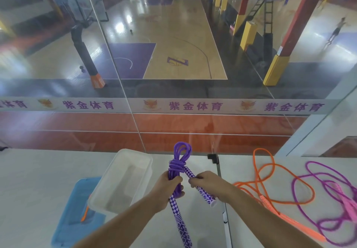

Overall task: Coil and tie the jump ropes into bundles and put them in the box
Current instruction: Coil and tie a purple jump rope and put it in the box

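Hands (168, 188) (207, 183) grip the purple rope bundle (178, 167).

- White counter (38, 170) under and around the hands.
- Glass panel (173, 74) straight ahead beyond the hands, with a band of purple lettering (195, 106) across it.
- Basketball court (173, 35) far below, past the glass.
- Padded hoop post (85, 54) up-left.
- Red pillars with yellow padding (276, 70) up-right.

Purple rope (178, 163), checkered purple-white handles (178, 216); orange rope (270, 180); blue lid (69, 218).
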